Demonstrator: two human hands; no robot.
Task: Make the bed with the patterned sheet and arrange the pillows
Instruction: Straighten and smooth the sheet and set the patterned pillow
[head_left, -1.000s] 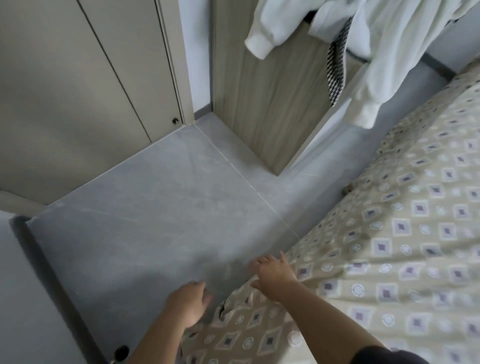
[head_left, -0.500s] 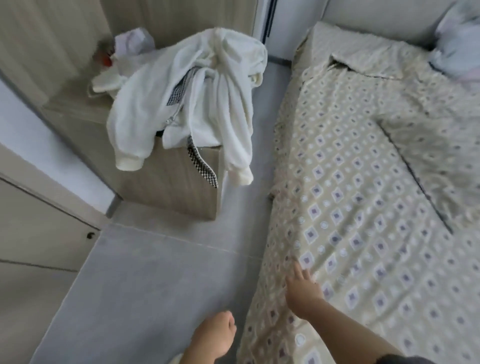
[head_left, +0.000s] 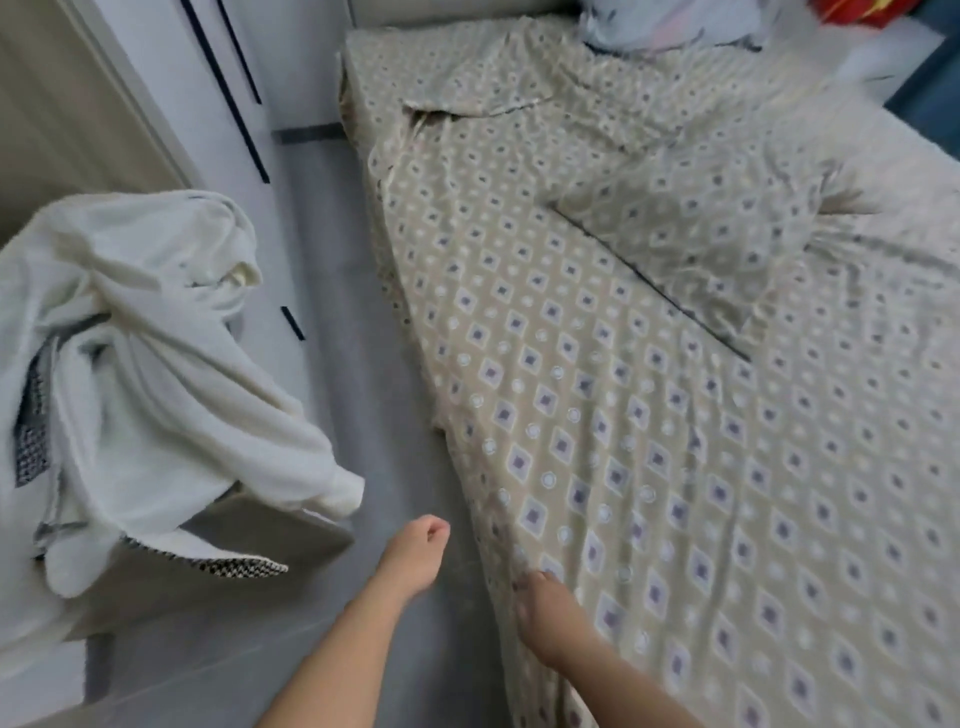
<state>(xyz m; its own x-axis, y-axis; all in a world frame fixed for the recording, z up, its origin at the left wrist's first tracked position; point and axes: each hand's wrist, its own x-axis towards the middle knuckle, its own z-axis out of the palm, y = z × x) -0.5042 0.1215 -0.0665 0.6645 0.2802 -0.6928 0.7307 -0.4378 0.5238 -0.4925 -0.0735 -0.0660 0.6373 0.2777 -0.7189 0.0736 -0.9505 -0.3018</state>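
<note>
Patterned sheet (head_left: 597, 415): beige cloth printed with purple diamonds and white rings, spread over the bed, which fills the right of the view from near edge to headboard. Left to right: white garment (head_left: 156, 374) heaped on a low wooden cabinet (head_left: 218, 582); grey floor (head_left: 343, 322) strip; left hand (head_left: 415, 551) in the air over the floor, fingers curled loosely inward, holding nothing; right hand (head_left: 540, 608) on the sheet's overhanging side edge, fingers pressed together against the cloth, whether pinching it cannot be told. Change noted: 1 second ago both hands worked at the bed's foot corner; the view has since swung up the length of the bed, and the left hand has come off the cloth. Judgement: corner probably done, side edge next. Condition: near half lies fairly smooth; 1 matching pillow (head_left: 717, 228) lies askew mid-bed; the far end is rumpled, with a turned-over flap (head_left: 467, 101) and pale bedding (head_left: 670, 23) bunched at the headboard.
</note>
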